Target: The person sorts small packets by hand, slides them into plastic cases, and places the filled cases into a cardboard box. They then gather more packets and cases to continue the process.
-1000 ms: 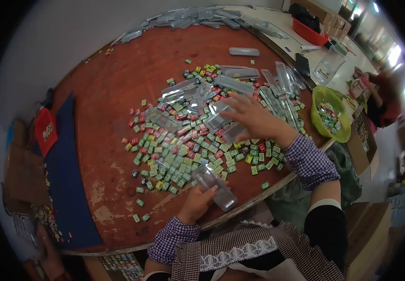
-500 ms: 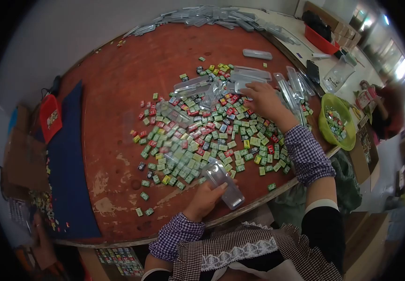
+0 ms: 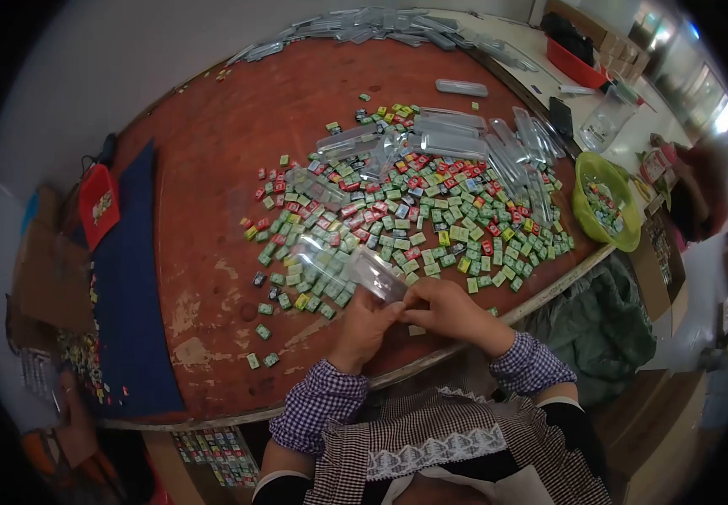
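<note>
A clear plastic case (image 3: 378, 275) is held over the near side of the pile, tilted with its far end up to the left. My left hand (image 3: 362, 328) grips its lower end, thumb toward the right. Against that same end my right hand (image 3: 448, 311) is closed, its fingertips pinched at the case beside the left thumb. Both hands partly hide the lower end. Just beyond them spread many small printed blocks (image 3: 397, 224) in green, red, yellow and black. More clear cases (image 3: 452, 145) lie on the far side of these blocks.
A heap of clear cases (image 3: 364, 29) lines the table's far edge. To the right stands a green bowl (image 3: 585, 202) with small pieces. On the left are a blue cloth (image 3: 132, 337), a red scoop-like container (image 3: 95, 189) and another person's hand (image 3: 71, 400).
My right hand has come back from the far cases to the held case. The case has shifted slightly up and left in my left hand.
</note>
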{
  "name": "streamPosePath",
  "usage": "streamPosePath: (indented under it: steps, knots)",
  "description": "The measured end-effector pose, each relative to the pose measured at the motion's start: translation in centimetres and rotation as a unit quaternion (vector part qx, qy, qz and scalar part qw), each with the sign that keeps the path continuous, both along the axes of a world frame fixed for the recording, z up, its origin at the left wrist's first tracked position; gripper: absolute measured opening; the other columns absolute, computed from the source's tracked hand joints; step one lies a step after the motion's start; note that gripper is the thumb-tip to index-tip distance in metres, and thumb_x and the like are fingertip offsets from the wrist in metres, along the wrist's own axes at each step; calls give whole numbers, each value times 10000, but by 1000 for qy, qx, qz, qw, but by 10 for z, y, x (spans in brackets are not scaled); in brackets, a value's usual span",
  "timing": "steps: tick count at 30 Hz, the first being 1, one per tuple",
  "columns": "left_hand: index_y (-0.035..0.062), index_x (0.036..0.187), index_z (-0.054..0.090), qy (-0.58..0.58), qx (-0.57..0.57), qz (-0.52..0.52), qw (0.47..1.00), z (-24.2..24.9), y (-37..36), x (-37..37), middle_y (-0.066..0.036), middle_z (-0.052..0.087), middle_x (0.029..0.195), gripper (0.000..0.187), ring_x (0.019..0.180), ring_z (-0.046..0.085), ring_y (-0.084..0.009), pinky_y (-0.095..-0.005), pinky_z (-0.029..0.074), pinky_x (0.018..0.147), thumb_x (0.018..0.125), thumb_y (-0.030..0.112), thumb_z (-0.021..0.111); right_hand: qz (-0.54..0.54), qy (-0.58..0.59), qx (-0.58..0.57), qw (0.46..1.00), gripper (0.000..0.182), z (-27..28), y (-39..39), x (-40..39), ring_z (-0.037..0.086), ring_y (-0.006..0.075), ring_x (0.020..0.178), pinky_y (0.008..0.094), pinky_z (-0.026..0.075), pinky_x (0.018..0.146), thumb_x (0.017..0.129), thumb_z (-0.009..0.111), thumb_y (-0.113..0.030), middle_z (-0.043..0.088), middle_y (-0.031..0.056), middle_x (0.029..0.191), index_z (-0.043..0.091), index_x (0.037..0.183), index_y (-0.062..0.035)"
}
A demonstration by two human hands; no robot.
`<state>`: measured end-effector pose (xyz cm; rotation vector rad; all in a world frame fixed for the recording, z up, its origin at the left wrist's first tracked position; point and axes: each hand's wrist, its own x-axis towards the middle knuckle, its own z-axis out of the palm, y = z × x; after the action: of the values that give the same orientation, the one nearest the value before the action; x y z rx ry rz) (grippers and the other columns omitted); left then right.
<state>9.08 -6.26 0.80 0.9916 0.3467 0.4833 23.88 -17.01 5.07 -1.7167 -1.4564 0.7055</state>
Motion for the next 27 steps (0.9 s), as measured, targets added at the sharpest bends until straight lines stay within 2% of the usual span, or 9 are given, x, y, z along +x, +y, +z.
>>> streamPosePath:
  steps: [7, 10, 11, 13, 15, 17, 20, 23, 27]
  knots:
    - [-3, 1219, 542, 16, -69, -100, 992, 1, 6, -5, -84, 624, 1167, 483, 1054, 611, -181, -300, 507, 914, 816, 159, 754, 4, 306, -37, 951, 155, -11, -22, 1, 586, 76, 689, 261, 471, 613, 851, 697, -118, 652, 23, 756, 653, 902, 21]
    - [6, 1209, 539, 2, -74, -115, 991, 1, 6, -6, -85, 621, 1154, 471, 1056, 612, -198, -321, 526, 899, 814, 146, 753, -22, 297, -20, 955, 138, -10, -27, -4, 577, 60, 691, 257, 470, 610, 881, 665, -117, 652, 8, 754, 659, 905, 19]
    - [9, 1210, 535, 1, -65, -99, 993, -2, 3, -5, -87, 619, 1156, 469, 1057, 612, -204, -332, 528, 902, 815, 139, 752, -31, 244, 33, 969, 117, -4, -33, -5, 602, 123, 682, 289, 486, 612, 871, 661, -112, 647, 33, 770, 656, 885, 5]
    - [16, 1212, 529, -1, -44, -66, 997, -6, -1, 0, -91, 614, 1159, 466, 1057, 612, -216, -353, 531, 909, 816, 125, 748, -103, -145, 206, 962, 87, 10, -45, 12, 622, 234, 708, 333, 506, 627, 833, 664, -95, 630, 78, 805, 648, 859, -13]
    - [19, 1220, 522, 8, -48, -48, 998, -4, -3, -1, -94, 612, 1160, 461, 1064, 609, -224, -369, 530, 916, 821, 104, 739, -232, -299, 243, 893, 88, 14, -64, 52, 611, 321, 775, 377, 514, 652, 786, 675, -87, 609, 126, 844, 641, 838, -25]
    - [21, 1221, 520, 8, -40, -39, 998, -5, -4, 0, -96, 611, 1162, 449, 1072, 606, -227, -376, 527, 923, 828, 84, 728, -317, -393, 188, 842, 115, 19, -85, 91, 611, 317, 804, 386, 512, 655, 775, 686, -89, 617, 128, 852, 644, 861, -26]
    - [19, 1214, 523, 0, -5, -43, 999, -8, -8, 6, -94, 611, 1166, 424, 1076, 602, -217, -364, 519, 929, 838, 61, 714, -291, -368, 118, 875, 170, 0, -102, 95, 605, 325, 818, 394, 509, 674, 755, 712, -99, 620, 135, 871, 640, 890, -24]
    - [15, 1202, 533, 13, 52, -53, 997, -1, -23, 21, -83, 612, 1163, 415, 1046, 601, -181, -321, 501, 918, 835, 67, 722, -134, -63, 97, 984, 250, 15, -81, 30, 618, 277, 816, 369, 504, 711, 746, 768, -155, 618, 117, 858, 631, 899, -12]
    - [14, 1188, 549, 7, 45, -63, 997, -1, -27, 23, -62, 625, 1134, 451, 1013, 609, -167, -306, 498, 896, 810, 133, 764, -46, 69, 2, 997, 224, 6, -60, 6, 611, 184, 739, 305, 486, 672, 764, 767, -137, 620, 69, 797, 637, 904, -20]
